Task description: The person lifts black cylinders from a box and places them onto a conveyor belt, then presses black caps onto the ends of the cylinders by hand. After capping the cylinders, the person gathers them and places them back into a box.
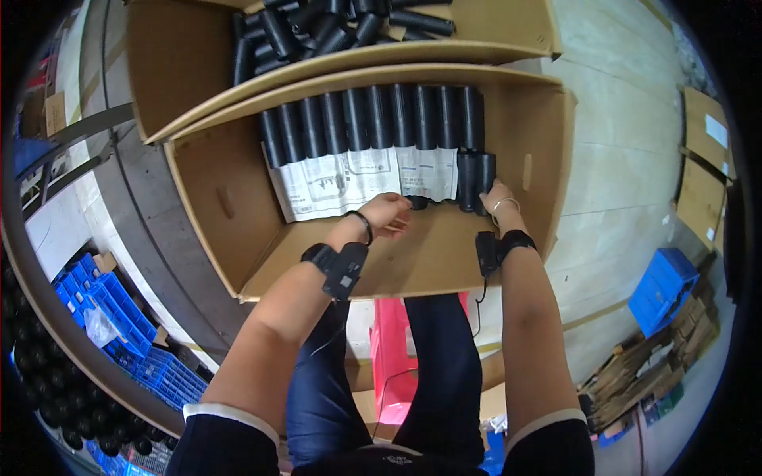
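Inside an open cardboard box [230, 182], a row of black cylinders [357, 119] lies side by side along the far wall. Sheets of printed paper [333, 186] cover the area just in front of them. At the box's right, my right hand [500, 198] has its fingers around the near end of a black cylinder [486, 176], which lies beside another one [467, 181]. My left hand [386, 214] is at the paper's near edge, fingers curled and fingertips together. Close to those fingertips shows a small black end [417, 203]; its remainder is hidden, possibly under the paper.
Behind, a second cardboard box [508, 28] holds a loose pile of black cylinders [333, 28]. Blue crates [119, 309] stand at left, by a curved rail. A blue bin [663, 291] and stacked flat cardboard [643, 381] lie at right. A pink bag [390, 365] is between my legs.
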Demonstrator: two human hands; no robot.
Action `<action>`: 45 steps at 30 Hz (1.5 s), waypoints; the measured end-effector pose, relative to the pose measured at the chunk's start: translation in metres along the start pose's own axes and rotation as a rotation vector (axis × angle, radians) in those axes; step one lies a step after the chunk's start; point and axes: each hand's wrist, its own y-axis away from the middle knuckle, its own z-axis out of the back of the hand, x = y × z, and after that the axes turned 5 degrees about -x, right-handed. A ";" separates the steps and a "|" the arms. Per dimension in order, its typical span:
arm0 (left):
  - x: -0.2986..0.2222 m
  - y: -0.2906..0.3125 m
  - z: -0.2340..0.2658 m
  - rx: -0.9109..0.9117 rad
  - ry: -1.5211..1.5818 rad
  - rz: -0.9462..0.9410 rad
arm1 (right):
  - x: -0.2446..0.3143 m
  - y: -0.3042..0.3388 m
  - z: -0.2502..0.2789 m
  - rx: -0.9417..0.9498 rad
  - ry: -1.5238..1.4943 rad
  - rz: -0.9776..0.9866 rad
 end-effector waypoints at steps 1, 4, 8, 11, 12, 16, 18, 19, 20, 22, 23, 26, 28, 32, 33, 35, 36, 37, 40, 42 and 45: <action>0.003 -0.026 -0.006 0.019 -0.034 -0.016 | -0.003 -0.020 -0.015 -0.132 -0.036 -0.044; 0.012 -0.092 -0.021 0.054 -0.045 -0.033 | -0.007 -0.054 -0.053 -0.360 -0.124 -0.104; 0.036 -0.169 -0.028 0.096 0.043 -0.072 | 0.025 -0.053 -0.073 -0.558 -0.092 -0.191; 0.045 -0.200 -0.055 0.048 0.090 -0.202 | 0.004 -0.061 -0.081 -0.481 -0.304 -0.037; 0.048 -0.212 -0.054 0.041 0.095 -0.205 | 0.004 -0.065 -0.086 -0.390 -0.496 0.147; 0.056 -0.226 -0.060 0.020 0.159 -0.399 | 0.002 -0.072 -0.104 0.123 -1.077 0.226; 0.049 -0.216 -0.071 -0.001 0.088 -0.451 | -0.001 -0.065 -0.088 0.279 -1.185 0.222; 0.058 -0.217 -0.060 -0.018 0.148 -0.468 | 0.013 -0.057 -0.082 0.371 -1.190 0.217; 0.069 -0.215 -0.043 -0.052 0.133 -0.465 | 0.028 -0.047 -0.077 0.462 -1.191 0.215; 0.068 -0.195 -0.054 -0.020 0.148 -0.422 | 0.026 -0.028 -0.050 0.489 -1.215 0.215; 0.070 -0.182 -0.055 0.011 0.202 -0.469 | 0.028 -0.021 -0.042 0.543 -1.206 0.257; 0.060 -0.133 -0.042 -0.110 0.179 -0.576 | 0.055 0.006 -0.020 0.597 -1.135 0.407; 0.066 -0.140 -0.001 -0.294 0.146 -0.593 | 0.091 0.010 -0.032 0.481 -1.223 0.563; -0.023 -0.112 0.040 -0.462 0.036 -0.749 | 0.160 -0.033 -0.033 -0.156 -0.855 0.371; -0.031 -0.127 0.077 -0.509 0.050 -0.767 | 0.194 -0.032 -0.027 -0.226 -0.832 0.407; -0.063 -0.131 0.089 -0.613 0.067 -0.795 | 0.222 -0.046 -0.021 -0.385 -0.802 0.410; -0.070 -0.138 0.100 -0.540 0.145 -0.885 | 0.239 -0.055 -0.024 -0.448 -0.791 0.405; -0.073 -0.145 0.116 -0.655 -0.067 -0.809 | 0.250 -0.062 -0.027 -0.564 -0.780 0.436; -0.058 -0.155 0.132 -0.927 -0.352 -0.752 | 0.244 -0.080 -0.037 -0.701 -0.763 0.408; -0.054 -0.152 0.135 -1.093 -0.424 -0.782 | 0.202 -0.100 -0.032 -1.000 -0.581 0.463; -0.059 -0.147 0.142 -1.092 -0.478 -0.696 | 0.122 -0.141 -0.012 -0.982 -0.518 0.102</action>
